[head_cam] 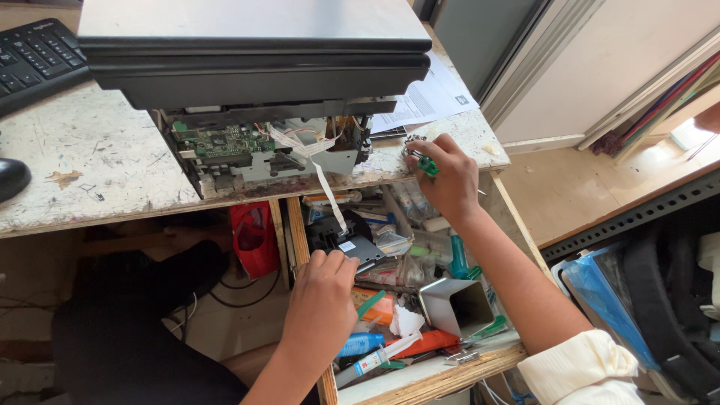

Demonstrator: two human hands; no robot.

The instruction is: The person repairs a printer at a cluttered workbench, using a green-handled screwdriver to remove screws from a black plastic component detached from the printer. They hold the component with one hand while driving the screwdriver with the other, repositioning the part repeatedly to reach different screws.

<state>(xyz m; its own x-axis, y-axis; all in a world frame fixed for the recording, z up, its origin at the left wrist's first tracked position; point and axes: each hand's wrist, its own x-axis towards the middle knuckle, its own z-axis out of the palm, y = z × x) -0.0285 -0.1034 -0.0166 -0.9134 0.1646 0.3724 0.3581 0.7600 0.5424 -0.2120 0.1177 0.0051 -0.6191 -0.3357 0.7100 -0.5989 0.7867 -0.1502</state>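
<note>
From the head camera, the left hand (322,296) reaches into the open drawer (420,375) at six o'clock, fingers curled onto a black part (352,244) joined by a white ribbon cable (328,191) to the opened device (255,90) on the bench (90,157), seemingly supporting it so the cable stays slack. The right hand (442,180), at three o'clock by the bench edge, is closed around a green-handled screwdriver (427,165), its tip hidden. A keyboard (37,56) lies at ten o'clock.
</note>
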